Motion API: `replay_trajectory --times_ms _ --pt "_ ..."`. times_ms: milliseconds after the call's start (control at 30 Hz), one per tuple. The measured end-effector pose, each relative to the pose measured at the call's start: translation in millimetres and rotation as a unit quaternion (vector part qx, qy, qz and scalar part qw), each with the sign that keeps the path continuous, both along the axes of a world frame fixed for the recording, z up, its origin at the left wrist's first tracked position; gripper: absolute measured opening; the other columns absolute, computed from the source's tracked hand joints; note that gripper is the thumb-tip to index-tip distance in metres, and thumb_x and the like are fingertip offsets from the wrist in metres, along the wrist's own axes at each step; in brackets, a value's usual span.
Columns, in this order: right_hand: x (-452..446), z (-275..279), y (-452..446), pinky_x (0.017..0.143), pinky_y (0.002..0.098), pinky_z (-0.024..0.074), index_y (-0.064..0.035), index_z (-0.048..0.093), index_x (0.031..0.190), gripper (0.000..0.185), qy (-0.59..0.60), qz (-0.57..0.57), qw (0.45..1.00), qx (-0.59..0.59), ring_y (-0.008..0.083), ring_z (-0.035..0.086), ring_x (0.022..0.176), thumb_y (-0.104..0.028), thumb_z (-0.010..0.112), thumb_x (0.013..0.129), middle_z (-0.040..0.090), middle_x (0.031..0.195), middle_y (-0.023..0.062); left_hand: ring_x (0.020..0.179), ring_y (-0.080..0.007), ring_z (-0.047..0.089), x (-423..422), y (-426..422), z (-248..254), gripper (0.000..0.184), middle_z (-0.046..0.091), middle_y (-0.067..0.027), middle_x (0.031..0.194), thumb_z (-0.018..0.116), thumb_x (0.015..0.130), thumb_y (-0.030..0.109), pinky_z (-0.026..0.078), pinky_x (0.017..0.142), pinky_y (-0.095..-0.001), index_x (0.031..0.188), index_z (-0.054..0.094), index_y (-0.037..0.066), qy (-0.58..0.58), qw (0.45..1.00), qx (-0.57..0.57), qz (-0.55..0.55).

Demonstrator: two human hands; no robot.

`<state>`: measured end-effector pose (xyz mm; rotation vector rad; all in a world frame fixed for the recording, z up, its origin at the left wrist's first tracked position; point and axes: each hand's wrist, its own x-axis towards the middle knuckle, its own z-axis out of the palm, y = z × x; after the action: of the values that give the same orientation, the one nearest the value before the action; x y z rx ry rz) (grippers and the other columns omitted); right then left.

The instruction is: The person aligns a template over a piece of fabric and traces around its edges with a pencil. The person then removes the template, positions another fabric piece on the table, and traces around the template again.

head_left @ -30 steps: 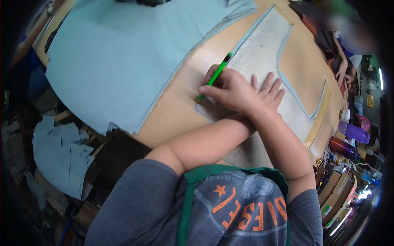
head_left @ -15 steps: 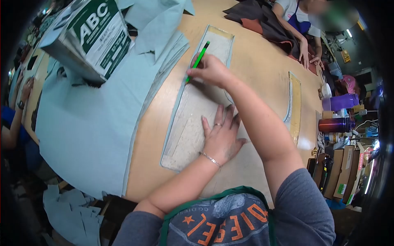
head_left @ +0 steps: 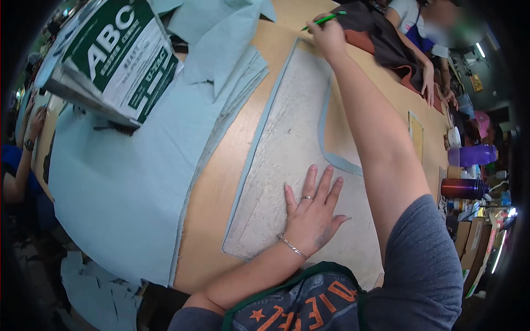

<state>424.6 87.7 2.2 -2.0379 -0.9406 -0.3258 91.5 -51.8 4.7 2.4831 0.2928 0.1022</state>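
My left hand (head_left: 314, 212) lies flat on a pale, worn pattern template (head_left: 276, 149), fingers spread. The template rests on a light blue sheet (head_left: 345, 165) whose margin shows along its left edge and inner curve. Beyond the template's far end, my right hand (head_left: 329, 37) is closed around a green pencil (head_left: 326, 19). One end of the pencil points left, close to the template's far left corner; whether it touches anything I cannot tell. My right forearm covers part of the template's right side.
Left is a stack of light blue sheets (head_left: 127, 182) with an ABC tin (head_left: 118, 58) on it. Dark and rust-brown pieces (head_left: 381, 41) lie at the back, near a co-worker's hand (head_left: 428, 83). Bottles (head_left: 464, 188) and boxes (head_left: 473, 243) stand right. Another person's arm (head_left: 25, 154) shows far left.
My right hand has moved with the pencil from the template's left edge up past its far end. My left hand stays flat on the template. More of the template's inner curve now shows.
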Motion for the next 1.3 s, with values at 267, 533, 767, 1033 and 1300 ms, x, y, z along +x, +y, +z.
replay_trajectory --times_ms 267,533,767,1033,1300 --pt "-230 39 -67 0.055 0.0242 0.0427 -0.001 0.054 0.075 0.016 0.422 0.336 0.827 -0.159 0.0093 0.056 0.063 -0.014 0.063 0.075 0.059 0.067 0.0041 0.13 -0.0264 0.011 -4 -1 -6 0.061 0.023 -0.0067 0.138 0.05 0.078 0.043 0.01 0.093 -0.0642 0.129 0.034 0.013 0.029 1.0 -0.004 0.004" --pt "-307 20 -89 0.046 0.0253 0.0357 -0.0022 0.051 0.074 0.02 0.433 0.404 0.762 -0.261 0.0084 0.043 0.05 -0.015 0.066 0.074 0.048 0.054 0.002 0.13 -0.0322 0.009 6 -12 -33 0.062 0.016 -0.0109 0.141 0.031 0.082 0.048 0.008 0.093 -0.0664 0.131 0.029 0.011 -0.068 0.996 -0.007 0.05" --pt "-319 21 -96 0.047 0.0285 0.0384 -0.0025 0.051 0.075 0.02 0.404 0.409 0.769 -0.28 0.0146 0.048 0.05 -0.016 0.066 0.073 0.051 0.055 0.0063 0.13 -0.0353 0.002 1 -5 -31 0.065 0.009 -0.0143 0.141 0.032 0.082 0.047 0.007 0.093 -0.0659 0.132 0.027 0.006 -0.084 0.996 -0.028 0.011" --pt "-293 25 -94 0.052 0.0303 0.0419 -0.0028 0.052 0.078 0.017 0.354 0.383 0.803 -0.288 0.0159 0.052 0.055 -0.014 0.064 0.074 0.054 0.059 0.0073 0.131 -0.0315 0.006 15 -17 -49 0.062 0.016 -0.0094 0.141 0.034 0.08 0.049 0.011 0.093 -0.0651 0.129 0.033 0.012 -0.162 0.974 -0.141 0.076" --pt "-153 20 -62 0.059 0.0235 0.0411 -0.0037 0.053 0.083 0.017 0.304 0.231 0.903 -0.196 0.0094 0.052 0.066 -0.016 0.064 0.076 0.057 0.071 0.0034 0.13 -0.026 0.007 -4 -1 -7 0.065 0.022 -0.0043 0.138 0.059 0.071 0.043 0.013 0.091 -0.0648 0.126 0.039 0.015 -0.028 0.999 -0.033 0.034"
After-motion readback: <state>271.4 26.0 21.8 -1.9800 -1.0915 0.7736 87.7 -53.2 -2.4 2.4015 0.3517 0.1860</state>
